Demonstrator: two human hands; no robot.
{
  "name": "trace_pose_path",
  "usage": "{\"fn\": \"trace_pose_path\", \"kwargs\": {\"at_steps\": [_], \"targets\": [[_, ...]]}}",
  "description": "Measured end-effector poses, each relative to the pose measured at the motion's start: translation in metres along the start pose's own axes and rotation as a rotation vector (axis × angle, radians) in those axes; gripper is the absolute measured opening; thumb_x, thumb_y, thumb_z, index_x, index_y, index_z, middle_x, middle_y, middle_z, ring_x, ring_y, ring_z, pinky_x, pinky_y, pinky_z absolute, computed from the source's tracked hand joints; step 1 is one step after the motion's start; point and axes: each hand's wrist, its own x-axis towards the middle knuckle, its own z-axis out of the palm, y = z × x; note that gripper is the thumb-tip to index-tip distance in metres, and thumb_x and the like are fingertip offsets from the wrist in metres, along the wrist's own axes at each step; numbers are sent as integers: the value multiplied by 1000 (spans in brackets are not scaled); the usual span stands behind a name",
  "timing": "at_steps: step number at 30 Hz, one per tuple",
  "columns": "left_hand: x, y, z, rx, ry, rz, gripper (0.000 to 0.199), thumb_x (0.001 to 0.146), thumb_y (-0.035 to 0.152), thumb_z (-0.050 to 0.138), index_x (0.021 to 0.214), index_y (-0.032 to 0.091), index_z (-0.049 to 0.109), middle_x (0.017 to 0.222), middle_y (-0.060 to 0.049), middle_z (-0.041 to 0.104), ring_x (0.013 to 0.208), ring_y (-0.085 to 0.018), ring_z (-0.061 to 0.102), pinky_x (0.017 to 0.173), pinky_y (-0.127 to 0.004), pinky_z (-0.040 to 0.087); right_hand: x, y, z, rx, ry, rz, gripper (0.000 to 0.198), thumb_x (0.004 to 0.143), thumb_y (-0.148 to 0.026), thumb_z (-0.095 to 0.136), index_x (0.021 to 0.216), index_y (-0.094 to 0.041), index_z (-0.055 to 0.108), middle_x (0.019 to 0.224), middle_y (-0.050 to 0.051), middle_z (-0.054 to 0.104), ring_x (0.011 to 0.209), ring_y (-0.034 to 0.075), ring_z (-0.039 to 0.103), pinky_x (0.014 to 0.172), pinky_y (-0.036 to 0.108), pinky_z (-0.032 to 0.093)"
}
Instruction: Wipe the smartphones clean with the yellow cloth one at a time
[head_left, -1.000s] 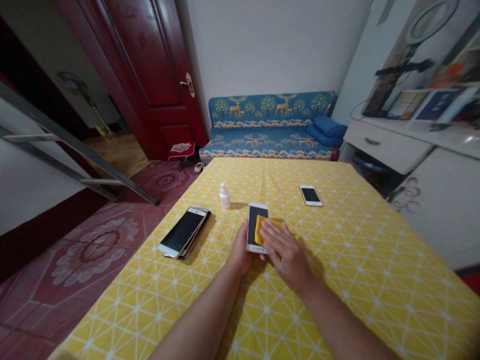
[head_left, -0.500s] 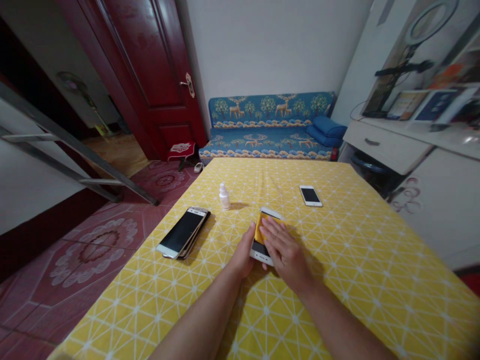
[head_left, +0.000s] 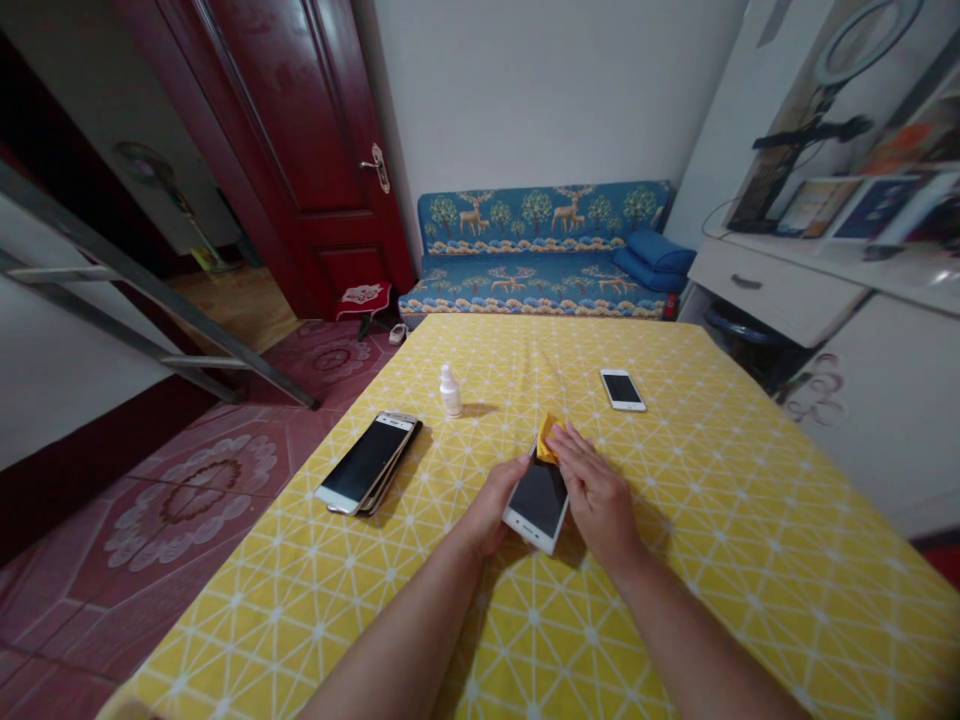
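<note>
A white smartphone (head_left: 538,497) with a dark screen is tilted in my left hand (head_left: 495,502), which grips its left edge, thumb on top and the other fingers hidden beneath. My right hand (head_left: 596,488) presses a yellow cloth (head_left: 550,438) against the phone's far end, its fingers closed over the cloth. To the left lies a stack of phones (head_left: 369,463), the top one white with a black screen. A small white spray bottle (head_left: 451,392) stands upright beyond that stack. Farther right rests a smaller white phone (head_left: 622,390), screen up.
Under everything is a yellow tablecloth (head_left: 345,610) with white lines. A blue patterned sofa (head_left: 540,265) stands past the table's far edge. On the right is a white cabinet (head_left: 780,285); at left, a metal ladder (head_left: 202,340) and a red door (head_left: 300,150).
The yellow cloth has gone from spread over the screen's middle to bunched at the far end, with my right hand. More dark screen shows, and the phone's near end has shifted slightly right and nearer.
</note>
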Motion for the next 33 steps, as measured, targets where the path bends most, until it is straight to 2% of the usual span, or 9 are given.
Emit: {"fn": "trace_pose_path", "kwargs": {"at_steps": [2,6,10,16,18,22,25,29,33], "targets": [[1,2,-1,-5,43,79,33,77,43,71,77,10,67,68,-4,64,56,-10,56,57,-22,41,-1,0,-1,19,-14,-3,38,95,-13,43,125,-25,63,128,7,65,128,22,53,107,48,46],[1,7,0,22,49,96,30,72,38,74,65,10,65,59,-2,58,51,-9,47,54,-23,33,-3,-1,-4,47,-36,2,35,93,-15,45,117,-26,68,121,6,69,123,23,58,104,48,49],[1,10,3,49,71,130,24,70,30,72,57,12,63,57,-2,57,53,-10,46,55,-23,32,-4,-8,-7,64,-89,-34,33,90,-12,47,111,-25,69,119,6,70,119,23,61,104,49,48],[3,9,1,21,134,120,13,68,21,67,61,11,63,60,-2,60,55,-12,50,55,-24,37,-4,-28,-9,169,-140,-136,30,84,-8,50,105,-21,68,114,8,72,114,23,65,100,44,51],[5,8,-1,-50,216,103,11,69,20,66,61,13,62,61,-2,60,57,-13,53,57,-24,40,-4,-36,-9,200,-169,-182,32,83,-7,50,107,-21,67,114,8,72,113,22,65,100,43,52],[8,7,-4,-207,482,109,7,69,15,68,70,18,62,69,1,64,70,-14,61,69,-24,46,-5,-48,-7,227,-233,-287,37,82,-6,50,112,-20,64,115,9,72,114,21,64,101,43,52],[10,7,-6,-226,552,117,9,70,13,68,71,18,61,70,2,63,71,-13,61,72,-22,46,-4,-49,-7,207,-250,-355,41,81,-3,49,117,-20,61,115,9,72,117,21,62,102,44,50],[12,10,-6,-251,529,167,9,70,16,66,67,17,59,63,3,60,61,-11,58,65,-22,45,-3,-43,-10,191,-216,-356,47,82,-2,48,123,-22,59,117,9,71,119,22,61,104,46,49],[11,12,-5,-264,382,220,12,69,21,66,63,15,56,58,2,58,54,-11,54,56,-22,43,-5,-38,-10,236,-113,-296,47,83,-1,49,124,-21,59,122,9,68,123,25,58,102,47,51]]}}
